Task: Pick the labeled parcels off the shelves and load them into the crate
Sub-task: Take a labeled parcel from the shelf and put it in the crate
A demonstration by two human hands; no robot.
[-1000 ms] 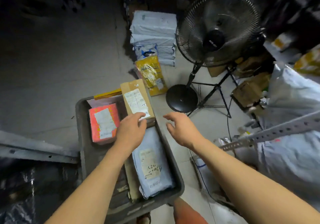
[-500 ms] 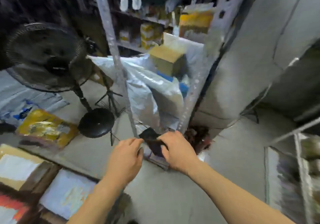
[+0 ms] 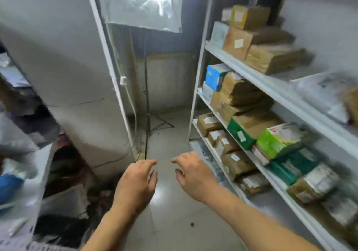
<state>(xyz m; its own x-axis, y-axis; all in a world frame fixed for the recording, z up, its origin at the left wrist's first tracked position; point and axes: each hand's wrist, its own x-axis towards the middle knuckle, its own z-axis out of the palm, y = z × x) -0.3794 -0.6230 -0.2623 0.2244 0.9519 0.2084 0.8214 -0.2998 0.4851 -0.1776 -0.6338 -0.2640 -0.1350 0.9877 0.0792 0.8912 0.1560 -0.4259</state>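
The fingers (image 3: 149, 163) of the left hand (image 3: 135, 185) hang loosely curled and slightly spread, pinching nothing; those of the right hand (image 3: 193, 175) do likewise. Both hands hover side by side, near but apart, above the floor (image 3: 174, 221). The labeled parcels (image 3: 242, 132) sit packed along the front edges of the white shelves (image 3: 271, 88) to the right, untouched. The crate is out of sight.

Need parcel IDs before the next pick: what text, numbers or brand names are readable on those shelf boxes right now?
None can be read.
White labels on the brown boxes: blurred.
Blue box: print too blurred.
Dark green box label: blurred.
Light green box: red mark and print, unreadable.
Both hands, left hand and right hand, hold nothing.
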